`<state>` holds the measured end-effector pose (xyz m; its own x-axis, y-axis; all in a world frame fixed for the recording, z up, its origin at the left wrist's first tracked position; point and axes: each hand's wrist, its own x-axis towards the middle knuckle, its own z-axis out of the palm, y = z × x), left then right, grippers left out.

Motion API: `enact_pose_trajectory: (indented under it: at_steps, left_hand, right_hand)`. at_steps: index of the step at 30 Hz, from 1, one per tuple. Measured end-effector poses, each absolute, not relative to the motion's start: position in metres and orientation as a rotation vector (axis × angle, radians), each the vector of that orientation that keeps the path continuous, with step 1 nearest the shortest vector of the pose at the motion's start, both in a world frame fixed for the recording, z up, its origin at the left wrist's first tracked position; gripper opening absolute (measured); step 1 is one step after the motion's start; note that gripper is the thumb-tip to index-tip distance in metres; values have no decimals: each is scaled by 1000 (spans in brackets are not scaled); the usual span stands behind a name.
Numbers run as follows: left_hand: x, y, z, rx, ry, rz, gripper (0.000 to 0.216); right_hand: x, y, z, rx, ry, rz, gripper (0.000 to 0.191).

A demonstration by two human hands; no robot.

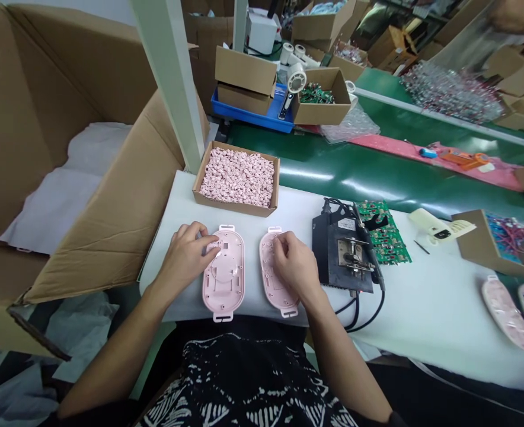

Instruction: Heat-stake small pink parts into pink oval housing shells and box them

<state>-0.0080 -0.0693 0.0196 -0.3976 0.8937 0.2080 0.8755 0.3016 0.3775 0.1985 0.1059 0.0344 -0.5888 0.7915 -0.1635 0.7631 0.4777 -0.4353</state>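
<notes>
Two pink oval plastic shells lie side by side with their inner sides up, a slotted tab at each end. Over the upper left edge of the left shell (224, 284) is my left hand (186, 256), thumb and forefinger drawn together in a pinch; whatever sits between the tips is too small to make out. My right hand (296, 264) rests over the right shell (271, 284) with its fingers curled down onto the upper part. Its fingertips, and anything in them, are hidden behind the hand. Beyond the shells stands a cardboard box of small pink parts (237, 178).
A black soldering station (333, 249) with cables stands right of my right hand, beside green circuit boards (384, 231). Farther right are a box of wires (506, 237) and more pink shells (511, 314). A large carton (111, 219) and a post (168, 77) border the left.
</notes>
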Motion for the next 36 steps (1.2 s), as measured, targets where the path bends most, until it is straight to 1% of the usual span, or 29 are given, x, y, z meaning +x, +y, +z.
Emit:
enact_pose_trajectory:
  at_steps: [5,11,14,21,26,36]
  left_hand:
    - [-14,-66,19,1745,2407,769,17]
    - [-27,-66,21,1798,2232,650,14]
    - [-32,-66,24,1809,2197,653,11]
    - [-34,-64,29,1800,2095,787,14]
    - [-32,-63,22,1747,2102,767,11]
    - [-33,-63,20,1749,2081,743,14]
  right_hand:
    - [210,114,32,-1291,-2550,811,17]
    - [216,116,27,-1044,-2613,832,22]
    - [216,115,26,-988,-2659,837,24]
    - [209,117,27,-1140,-2610,919,17]
    - [208,119,27,-1133,-2660,897,18]
    - [204,117,33,-1203,-2669,934,17]
